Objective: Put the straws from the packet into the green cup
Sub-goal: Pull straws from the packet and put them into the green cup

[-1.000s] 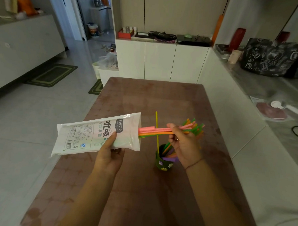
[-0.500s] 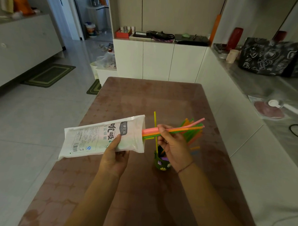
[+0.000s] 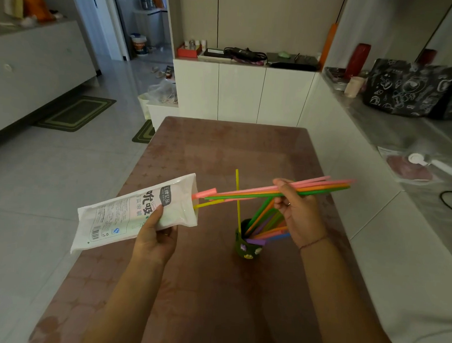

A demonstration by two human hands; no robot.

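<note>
My left hand [image 3: 156, 239] grips a white printed straw packet [image 3: 130, 213] held level above the brown table [image 3: 220, 150], its open mouth facing right. My right hand [image 3: 299, 216] pinches a bunch of pink, orange and green straws [image 3: 320, 187], drawn almost fully out of the packet; their left ends lie just past its mouth. A pink stub and a yellow straw [image 3: 208, 203] still poke from the opening. Below my right hand stands the small dark green cup [image 3: 247, 247] with several coloured straws leaning right in it and one yellow straw upright.
White cabinets [image 3: 241, 91] stand beyond the table's far edge, with boxes and cables on top. A grey counter [image 3: 392, 132] runs along the right, bearing a black patterned bag [image 3: 409, 88], a red bottle and a white handled tool. Tiled floor with mats lies left.
My right hand has slid rightward, pulling the bunch of straws farther out of the packet. The packet in my left hand has tilted slightly and stayed roughly in place.
</note>
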